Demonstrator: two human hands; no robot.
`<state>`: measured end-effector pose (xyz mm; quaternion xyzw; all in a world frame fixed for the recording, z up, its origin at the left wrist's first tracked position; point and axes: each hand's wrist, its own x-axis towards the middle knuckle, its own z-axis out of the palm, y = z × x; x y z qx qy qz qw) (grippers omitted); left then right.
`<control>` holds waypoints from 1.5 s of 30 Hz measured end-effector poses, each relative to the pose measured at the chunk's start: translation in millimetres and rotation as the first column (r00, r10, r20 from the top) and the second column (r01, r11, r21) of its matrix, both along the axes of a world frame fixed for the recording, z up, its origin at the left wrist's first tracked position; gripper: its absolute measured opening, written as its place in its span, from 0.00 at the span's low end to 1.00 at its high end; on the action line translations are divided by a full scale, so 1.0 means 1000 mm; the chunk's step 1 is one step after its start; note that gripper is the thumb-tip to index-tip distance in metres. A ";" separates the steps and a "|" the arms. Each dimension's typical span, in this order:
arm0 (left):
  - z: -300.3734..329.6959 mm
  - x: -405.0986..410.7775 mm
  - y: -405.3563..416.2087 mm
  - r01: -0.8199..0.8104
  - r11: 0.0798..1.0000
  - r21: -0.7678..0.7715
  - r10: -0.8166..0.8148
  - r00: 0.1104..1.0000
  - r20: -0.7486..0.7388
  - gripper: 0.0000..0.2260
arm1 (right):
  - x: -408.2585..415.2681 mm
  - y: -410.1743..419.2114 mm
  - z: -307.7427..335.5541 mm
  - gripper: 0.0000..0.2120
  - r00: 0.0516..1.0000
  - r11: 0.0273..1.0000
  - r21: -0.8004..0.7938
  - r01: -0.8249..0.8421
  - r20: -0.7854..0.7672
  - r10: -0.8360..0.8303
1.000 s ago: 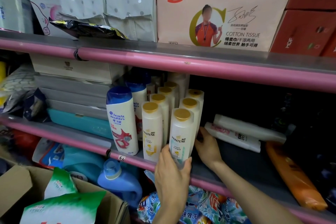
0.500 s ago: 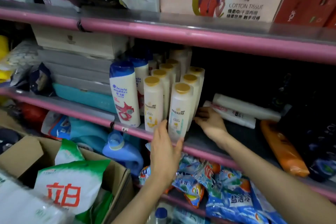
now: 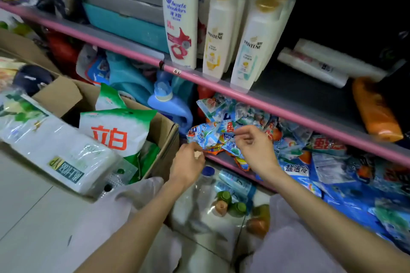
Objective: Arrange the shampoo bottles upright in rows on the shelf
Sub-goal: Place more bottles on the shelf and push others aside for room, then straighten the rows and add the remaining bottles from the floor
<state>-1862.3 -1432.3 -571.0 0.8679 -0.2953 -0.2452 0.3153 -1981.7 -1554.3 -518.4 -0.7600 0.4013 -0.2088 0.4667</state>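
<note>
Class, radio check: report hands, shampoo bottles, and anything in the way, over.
Left hand and right hand empty, loosely curled, below the shelf. Pantene bottles upright in rows. Orange bottle and white tubes lying flat beside them.

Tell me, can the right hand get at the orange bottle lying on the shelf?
Probably yes. The right hand holds nothing and hangs below the shelf's pink rail. The orange bottle lies at the open front edge, with nothing in front of it.

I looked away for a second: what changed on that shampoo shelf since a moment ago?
Both hands let go and dropped away: the left hand released the front Pantene bottle, the right hand left the shelf. Both now hover empty by the blue packets below. The bottles stayed upright in rows.
</note>
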 end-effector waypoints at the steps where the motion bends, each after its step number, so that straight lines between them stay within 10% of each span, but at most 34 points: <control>1: -0.009 0.000 0.003 0.018 0.998 0.062 -0.017 1.000 -0.013 0.08 | 0.000 0.002 -0.017 0.08 0.996 1.000 0.022 -0.021 -0.086 0.023; 10: -0.088 0.027 -0.031 0.115 0.933 0.340 -0.095 0.993 -0.076 0.22 | 0.025 0.011 -0.146 0.13 0.796 0.971 0.160 -0.175 -0.557 0.235; 26: -0.214 0.072 -0.068 0.412 0.808 0.421 -0.488 0.868 0.088 0.32 | 0.061 -0.006 -0.256 0.22 0.580 0.894 0.126 -0.430 -0.720 0.380; 38: -0.116 0.070 -0.032 0.258 0.879 0.401 -0.323 0.941 0.104 0.21 | 0.044 -0.012 -0.145 0.18 0.748 0.984 0.023 -0.178 -0.646 0.150; 45: 0.019 0.038 -0.009 0.371 0.904 0.214 -0.419 0.869 0.264 0.20 | -0.024 0.001 -0.026 0.08 0.970 0.935 0.325 0.141 -0.235 -0.064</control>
